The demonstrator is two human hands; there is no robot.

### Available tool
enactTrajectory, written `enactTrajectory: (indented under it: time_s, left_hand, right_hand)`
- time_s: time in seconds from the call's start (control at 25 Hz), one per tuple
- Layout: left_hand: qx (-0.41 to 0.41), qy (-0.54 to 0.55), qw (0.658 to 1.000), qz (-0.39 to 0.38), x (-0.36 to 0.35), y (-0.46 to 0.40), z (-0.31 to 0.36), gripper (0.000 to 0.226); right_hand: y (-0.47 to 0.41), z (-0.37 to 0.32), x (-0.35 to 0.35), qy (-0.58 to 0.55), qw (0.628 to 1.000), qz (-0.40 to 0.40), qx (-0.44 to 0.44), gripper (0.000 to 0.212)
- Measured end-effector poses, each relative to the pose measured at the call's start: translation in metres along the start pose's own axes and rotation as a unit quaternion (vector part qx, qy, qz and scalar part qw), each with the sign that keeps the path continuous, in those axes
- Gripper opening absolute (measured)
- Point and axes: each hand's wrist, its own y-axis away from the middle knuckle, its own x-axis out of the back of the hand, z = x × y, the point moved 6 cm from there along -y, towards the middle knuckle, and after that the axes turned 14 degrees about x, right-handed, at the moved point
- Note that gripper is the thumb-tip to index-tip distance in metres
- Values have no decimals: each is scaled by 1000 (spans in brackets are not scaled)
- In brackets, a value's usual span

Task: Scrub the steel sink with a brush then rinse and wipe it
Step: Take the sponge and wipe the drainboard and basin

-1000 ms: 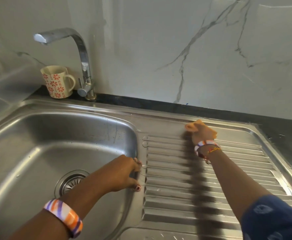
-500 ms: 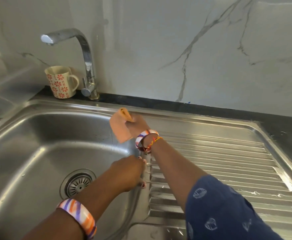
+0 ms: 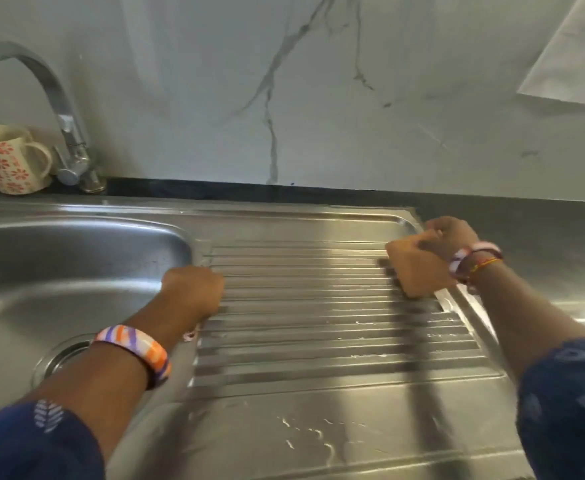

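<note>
Orange cloth (image 3: 419, 268) gripped in my right hand (image 3: 452, 239) wipes the steel drainboard (image 3: 318, 306); my left hand (image 3: 194, 291) braces, fingers curled on nothing. Droplets remain near me.

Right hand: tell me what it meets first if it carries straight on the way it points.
The right hand, gripping the orange cloth, points away toward the wall. It would probably cross the drainboard's raised rim first, then the dark counter strip; depth is unclear.
</note>
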Motion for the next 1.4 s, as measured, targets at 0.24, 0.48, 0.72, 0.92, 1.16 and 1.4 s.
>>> enactTrajectory:
  time_s: [0.24,0.48,0.72,0.92,1.16,1.4]
  left_hand:
    - [-10,66,997,-36,-33,-9,-25,32]
    - [-41,334,937,-93,-65,2,-42,71]
    - [-42,333,940,-56,-67,-11,-44,70]
    - [45,357,933,-23,-81,-10,-53,68]
    - [93,314,944,-37,-83,-9,-56,55]
    - [93,205,969,-97,-69,-26,-48,51]
  right_hand:
    - [22,37,-61,269,949,-136,93,58]
    - [8,24,-74,255,960,-106,37,46]
    - [41,-93,-159,197,968,-103,116,40]
    - [60,-205,-235,93,966,-135,200,29]
    - [75,-254,-257,-431,885,-171,47,33]
    - [18,-153,-138,-657,748,-88,-10,12]
